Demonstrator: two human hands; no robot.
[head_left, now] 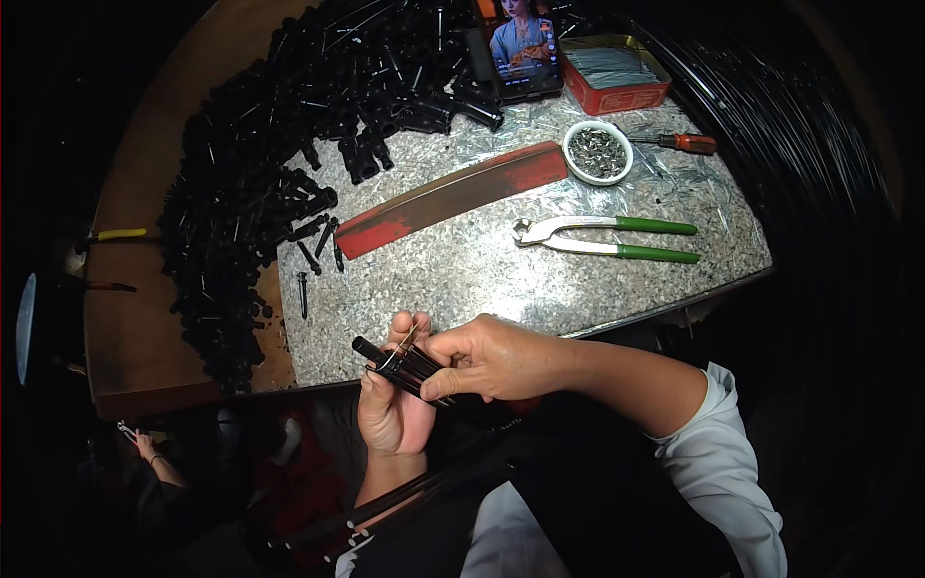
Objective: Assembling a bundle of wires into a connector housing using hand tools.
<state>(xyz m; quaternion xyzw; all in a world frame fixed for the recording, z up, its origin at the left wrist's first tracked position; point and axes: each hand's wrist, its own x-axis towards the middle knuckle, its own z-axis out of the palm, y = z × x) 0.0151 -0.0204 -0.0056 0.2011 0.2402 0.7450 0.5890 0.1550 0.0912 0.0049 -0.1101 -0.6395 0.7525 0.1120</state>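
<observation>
Just off the table's near edge, my two hands hold a black umbrella frame (416,366), a tube with thin dark ribs bundled beside it. My left hand (397,424) cups the tube end from below, thumb and fingers on either side of it. From the right, my right hand (487,361) closes over the ribs, with thumb and fingers pinching them. A thin wire (407,342) sticks up between the hands. Lower left, several long black rods with pale tips (358,536) extend across my lap.
Green-handled pincers (607,236) lie on the speckled tabletop (434,289). Beyond are a red-brown curved bar (453,197), a white bowl of small metal pieces (597,154), a screwdriver (689,144), a red tin of wires (617,96) and a phone (520,48). Black plastic parts (241,193) heap leftward.
</observation>
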